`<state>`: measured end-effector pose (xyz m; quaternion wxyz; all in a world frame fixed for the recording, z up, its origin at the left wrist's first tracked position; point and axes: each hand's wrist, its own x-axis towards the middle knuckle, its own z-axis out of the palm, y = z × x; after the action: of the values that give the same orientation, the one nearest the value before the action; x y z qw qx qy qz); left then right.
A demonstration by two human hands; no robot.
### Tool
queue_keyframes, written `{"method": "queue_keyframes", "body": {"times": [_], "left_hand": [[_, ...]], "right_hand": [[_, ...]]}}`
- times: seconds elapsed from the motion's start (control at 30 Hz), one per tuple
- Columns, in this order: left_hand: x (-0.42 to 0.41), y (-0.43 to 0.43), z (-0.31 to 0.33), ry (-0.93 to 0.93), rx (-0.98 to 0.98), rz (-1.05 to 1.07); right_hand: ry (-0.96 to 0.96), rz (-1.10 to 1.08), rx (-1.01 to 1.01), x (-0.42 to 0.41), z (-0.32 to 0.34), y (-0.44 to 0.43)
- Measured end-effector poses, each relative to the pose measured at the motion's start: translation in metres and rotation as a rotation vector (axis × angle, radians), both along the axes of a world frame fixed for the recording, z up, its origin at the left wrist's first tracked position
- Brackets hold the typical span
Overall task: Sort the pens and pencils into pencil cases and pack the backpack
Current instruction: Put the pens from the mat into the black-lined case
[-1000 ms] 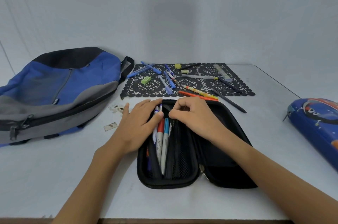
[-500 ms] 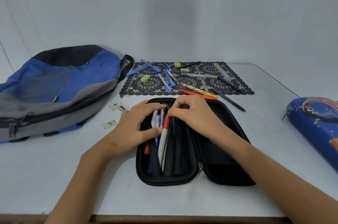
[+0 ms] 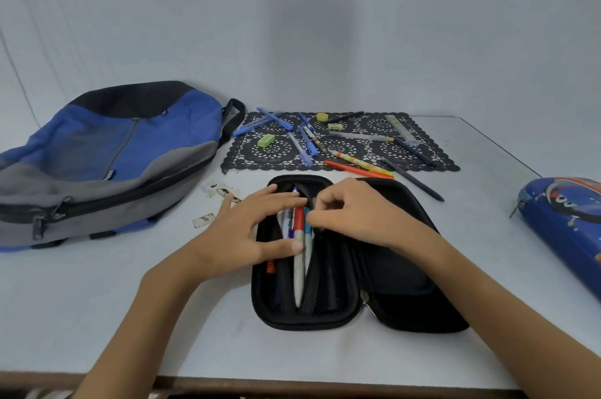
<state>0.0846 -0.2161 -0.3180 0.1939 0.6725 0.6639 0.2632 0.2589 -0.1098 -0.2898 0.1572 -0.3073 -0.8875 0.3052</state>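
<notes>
A black pencil case (image 3: 309,320) lies open in the middle of the table, with several pens (image 3: 299,271) in its left half. My left hand (image 3: 247,229) lies across those pens with straight fingers, its thumb against a grey marker with a red cap. My right hand (image 3: 357,213) has curled fingers that pinch the top edge of the case's mesh divider (image 3: 325,297). More pens and pencils (image 3: 357,167) lie loose on a black lace mat (image 3: 276,154) behind the case. A blue and grey backpack (image 3: 113,151) lies flat at the left.
A blue printed hard pencil case (image 3: 559,219) lies at the right edge. Green and yellow erasers (image 3: 266,140) sit on the mat. Small paper scraps (image 3: 221,192) lie between the backpack and the case. A dark pen (image 3: 413,179) reaches off the mat's front edge.
My left hand's fingers have stretched further right over the pens and its thumb has slid down the marker. The pens have been pushed closer together. My right hand has stayed at the divider.
</notes>
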Motion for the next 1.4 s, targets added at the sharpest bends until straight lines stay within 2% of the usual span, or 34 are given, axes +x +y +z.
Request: {"method": "queue_keyframes", "body": {"times": [0.1, 0.17, 0.27, 0.4, 0.57, 0.73, 0.8, 0.93, 1.13, 1.3, 1.4], "left_hand": [[0.007, 0.005, 0.003, 0.141, -0.045, 0.03], [0.013, 0.011, 0.005, 0.269, -0.087, 0.042], [0.015, 0.014, 0.004, 0.335, -0.128, 0.047], [0.006, 0.007, 0.0, 0.246, -0.069, 0.06], [0.003, 0.009, -0.005, 0.399, 0.051, 0.093], [0.001, 0.008, -0.005, 0.316, 0.191, 0.105], [0.001, 0.011, -0.009, 0.271, 0.203, 0.106], [-0.001, 0.017, -0.013, 0.321, 0.159, 0.062], [0.001, 0.014, -0.016, 0.174, 0.219, 0.081], [0.001, 0.014, -0.016, 0.171, 0.197, 0.057], [0.002, 0.014, -0.016, 0.076, 0.259, 0.054]], "right_hand": [[0.13, 0.029, -0.211, -0.001, 0.005, -0.005], [0.162, 0.039, -0.282, -0.001, 0.006, -0.007], [0.16, 0.037, -0.302, 0.0, 0.006, -0.009], [0.168, 0.037, -0.29, 0.002, 0.006, -0.007], [0.156, 0.043, -0.296, 0.003, 0.006, -0.006], [0.162, 0.05, -0.291, 0.001, 0.005, -0.006], [0.16, 0.05, -0.292, 0.002, 0.005, -0.005], [0.148, 0.049, -0.283, 0.002, 0.005, -0.005], [0.152, 0.043, -0.283, 0.002, 0.004, -0.004], [0.153, 0.048, -0.289, 0.002, 0.003, -0.004], [0.155, 0.048, -0.292, 0.002, 0.002, -0.004]]}}
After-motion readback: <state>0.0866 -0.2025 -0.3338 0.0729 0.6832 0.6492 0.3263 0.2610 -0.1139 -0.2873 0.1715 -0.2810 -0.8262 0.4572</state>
